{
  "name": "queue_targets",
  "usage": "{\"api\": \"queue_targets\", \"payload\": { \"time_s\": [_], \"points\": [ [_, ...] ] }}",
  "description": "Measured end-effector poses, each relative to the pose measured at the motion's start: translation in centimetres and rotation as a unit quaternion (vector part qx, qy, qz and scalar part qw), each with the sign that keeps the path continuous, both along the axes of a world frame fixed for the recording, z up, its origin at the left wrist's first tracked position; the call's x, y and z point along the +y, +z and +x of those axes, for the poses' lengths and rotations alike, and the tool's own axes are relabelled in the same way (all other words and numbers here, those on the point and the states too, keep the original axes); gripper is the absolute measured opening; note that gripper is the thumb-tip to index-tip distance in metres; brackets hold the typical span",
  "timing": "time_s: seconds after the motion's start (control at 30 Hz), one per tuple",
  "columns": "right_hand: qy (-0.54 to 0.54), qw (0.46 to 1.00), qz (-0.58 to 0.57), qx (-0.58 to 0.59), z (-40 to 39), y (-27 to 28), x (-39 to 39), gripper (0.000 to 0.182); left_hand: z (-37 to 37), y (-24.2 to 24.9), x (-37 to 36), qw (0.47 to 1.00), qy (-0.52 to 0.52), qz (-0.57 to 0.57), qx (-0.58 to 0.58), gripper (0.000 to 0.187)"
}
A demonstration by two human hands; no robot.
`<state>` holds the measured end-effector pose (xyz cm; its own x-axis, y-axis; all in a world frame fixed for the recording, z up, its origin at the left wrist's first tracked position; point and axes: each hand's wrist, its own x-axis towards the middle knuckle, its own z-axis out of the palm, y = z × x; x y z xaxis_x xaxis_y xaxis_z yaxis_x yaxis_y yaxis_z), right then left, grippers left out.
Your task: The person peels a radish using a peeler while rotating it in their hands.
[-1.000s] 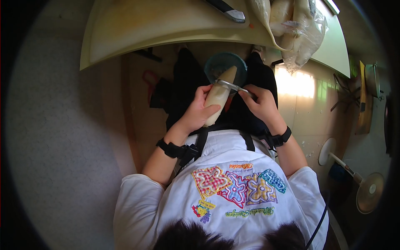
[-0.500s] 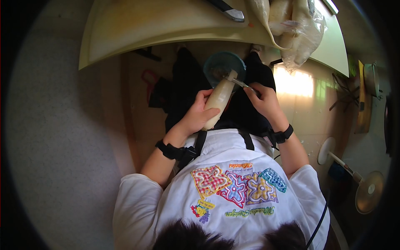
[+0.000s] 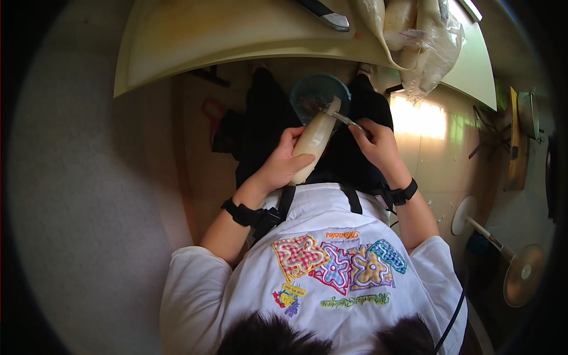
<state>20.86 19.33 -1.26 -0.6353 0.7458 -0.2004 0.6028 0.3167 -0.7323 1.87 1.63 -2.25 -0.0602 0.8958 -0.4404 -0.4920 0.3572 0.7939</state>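
Observation:
A white radish (image 3: pixel 315 139) is held slanting over my lap, its far tip over a blue-green bowl (image 3: pixel 303 108) between my legs. My left hand (image 3: pixel 284 158) wraps round the near half of the radish, thumb across the top. My right hand (image 3: pixel 375 142) grips the handle of a peeler (image 3: pixel 348 120), whose head lies against the radish near its far end. A pale strip of peel (image 3: pixel 335 105) stands up at the peeler's head. Peelings lie dimly visible in the bowl.
In front, a table (image 3: pixel 225 35) carries a black-and-silver handled tool (image 3: pixel 331 19) and more white radishes (image 3: pixel 402 23), some in a clear plastic bag (image 3: pixel 435 59) hanging over the edge. At right stands a fan (image 3: pixel 524 273). A red-handled dark bag (image 3: pixel 228 131) lies at left.
The strip of peel at the peeler's head has become longer and stands further out over the bowl. Both hands stay nearly in place.

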Motion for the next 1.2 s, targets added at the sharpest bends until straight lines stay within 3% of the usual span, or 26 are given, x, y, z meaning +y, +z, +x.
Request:
{"api": "queue_targets", "payload": {
  "time_s": [0.37, 0.43, 0.63, 0.97, 1.2],
  "points": [
    [-0.045, 0.999, 0.016, 0.003, 0.8, -0.7, 0.8, 0.029, -0.1, 0.6, -0.5, 0.999, -0.013, -0.019, 0.024, 0.064],
    [-0.048, 0.997, 0.037, -0.042, 1.5, -1.5, 1.5, 0.03, -0.1, 1.2, -0.6, 1.0, -0.008, -0.008, -0.004, 0.067],
    [-0.083, 0.995, -0.023, -0.046, 2.1, -3.5, 1.3, 0.037, -0.3, 1.3, 0.2, 1.0, -0.003, 0.015, -0.003, 0.07],
    [-0.063, 0.993, -0.037, -0.095, 2.1, -1.8, 1.6, 0.04, -0.3, 1.9, 0.1, 1.0, -0.007, -0.02, -0.003, 0.07],
    [-0.067, 0.997, -0.021, -0.039, 1.5, -0.2, 1.2, 0.035, -0.2, 1.2, 0.1, 1.0, 0.018, 0.0, 0.023, 0.069]
  ]
}}
